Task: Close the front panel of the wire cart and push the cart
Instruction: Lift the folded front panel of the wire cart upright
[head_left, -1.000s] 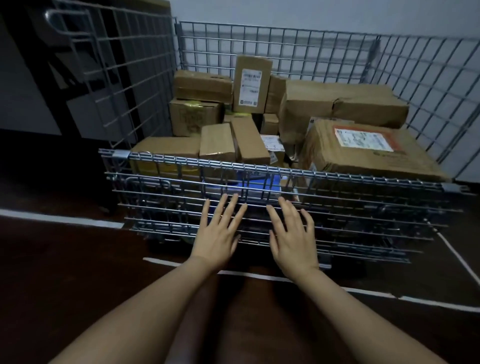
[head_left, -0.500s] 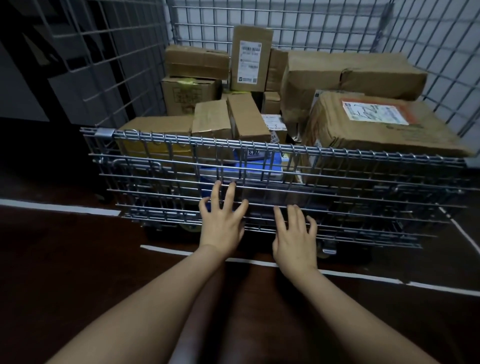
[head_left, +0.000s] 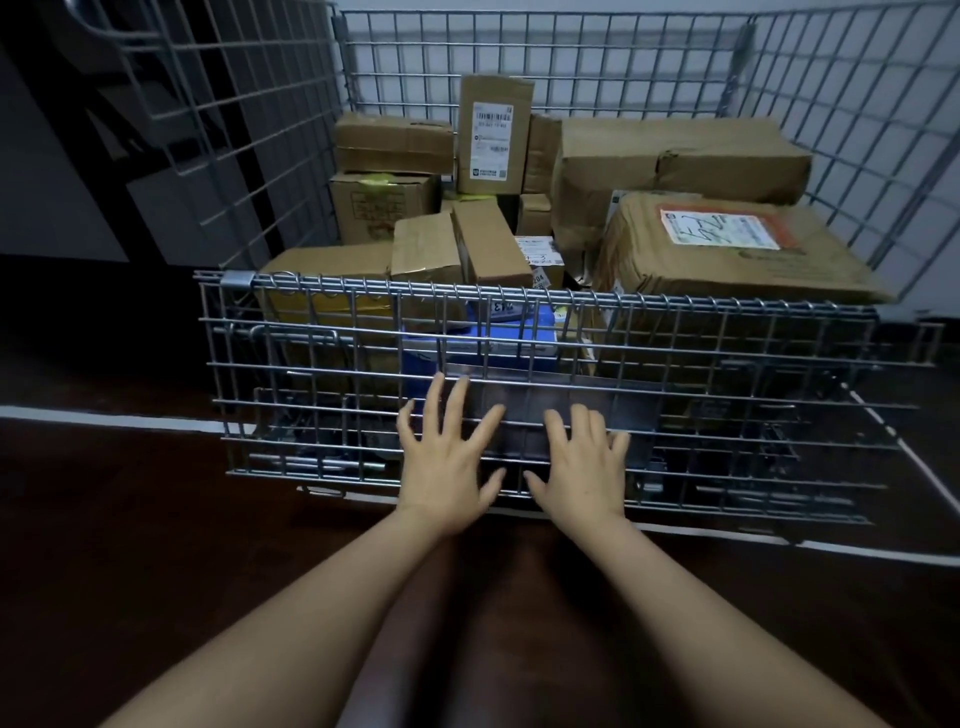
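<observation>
Both hands have slid lower and closer together on the front panel (head_left: 540, 395) since a second ago. Left hand (head_left: 447, 457) and right hand (head_left: 582, 467) lie flat, fingers spread, gripping nothing, against the metal plate (head_left: 561, 410) at the panel's middle. That panel stands along the near edge of the wire cart (head_left: 519, 67), its long axis running left to right, facing the person. Fingers could slip between the wires and get pinched; the stacked cardboard boxes (head_left: 727, 249) may shift when pushed.
</observation>
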